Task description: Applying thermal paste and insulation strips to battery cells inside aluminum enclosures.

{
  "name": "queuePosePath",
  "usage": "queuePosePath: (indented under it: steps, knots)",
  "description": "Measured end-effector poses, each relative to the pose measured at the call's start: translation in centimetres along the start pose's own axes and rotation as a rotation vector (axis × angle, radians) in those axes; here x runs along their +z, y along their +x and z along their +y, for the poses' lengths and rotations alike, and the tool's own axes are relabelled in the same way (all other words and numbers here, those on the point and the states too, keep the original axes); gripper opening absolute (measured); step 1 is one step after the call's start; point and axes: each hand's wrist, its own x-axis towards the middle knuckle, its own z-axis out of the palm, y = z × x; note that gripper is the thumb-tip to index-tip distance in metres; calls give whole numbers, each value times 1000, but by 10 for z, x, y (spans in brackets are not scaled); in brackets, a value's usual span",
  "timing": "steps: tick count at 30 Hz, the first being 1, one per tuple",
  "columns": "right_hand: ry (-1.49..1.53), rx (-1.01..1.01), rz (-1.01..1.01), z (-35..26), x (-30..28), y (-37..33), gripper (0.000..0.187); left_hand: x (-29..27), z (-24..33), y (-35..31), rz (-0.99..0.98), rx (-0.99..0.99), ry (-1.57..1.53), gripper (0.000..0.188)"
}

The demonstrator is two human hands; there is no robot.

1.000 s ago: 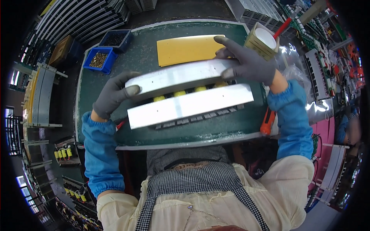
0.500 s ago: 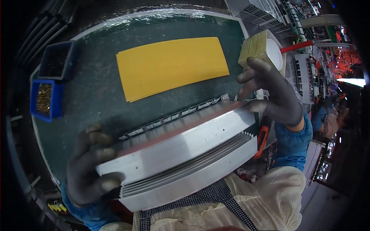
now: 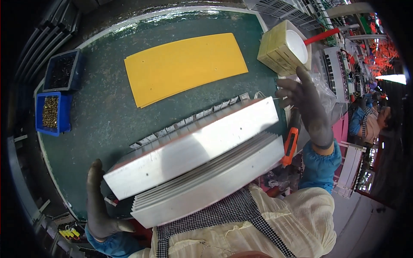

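Both hands are gloved in matte grey, stretchy-looking fabric. Left hand point(image 3: 99, 210): wide, thumb and fingers splayed around the left end of the metal block point(image 3: 195, 158), just beside it; can't tell if any finger touches. Right hand point(image 3: 310, 107): also wide, fingers fanned at the block's right end, just off the corner as far as I can see. Nothing visible in either grip.

Block sits slanted at the near side of the green bench point(image 3: 94, 86), left end lower in view. Can't tell what supports its near edge. Long, bare bright metal, aluminium-looking: two smooth flat faces with small dark holes, thin parallel fins point(image 3: 206, 167) between them. Soft shadow on the upper face. Row of small dark and silvery rectangular parts point(image 3: 189, 121) runs along the far side.

Beyond it: flat yellow sheets point(image 3: 185, 69), stacked, slightly misaligned, small holes punched. Bench top is scuffed, pale rim.

Far left: glossy blue plastic bin point(image 3: 64, 112) of small brass-coloured pieces point(image 3: 49, 112); darker bin point(image 3: 77, 64) just behind, small black parts in it.

Right: yellowish box point(image 3: 273, 47) with a round white tub point(image 3: 297, 47), red handle point(image 3: 322, 36) sticking out. Orange-and-black tool point(image 3: 291, 146) near the block's right end. Crinkled clear plastic point(image 3: 320, 86) behind the right hand.
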Motion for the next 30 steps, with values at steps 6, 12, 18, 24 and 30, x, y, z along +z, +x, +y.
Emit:
queuePosePath:
  steps: [6, 12, 18, 24, 30]
  knots:
    - [269, 398, 102, 1, 18, -14, 91, 24, 20, 3, -90, 186, 592, 127]
    - [401, 475, -18, 4, 20, -14, 65, 18, 0, 16, -249, 50, 619, 113]
    - [370, 448, 88, 11, 44, -5, 56, 32, -5, 16, -450, 346, 426, 116]
    - [234, 391, 52, 5, 38, -23, 70, 46, 8, 0, -303, 485, 398, 118]
    - [446, 229, -93, -24, 16, -59, 81, 52, 15, -12, -33, 785, 1135, 75]
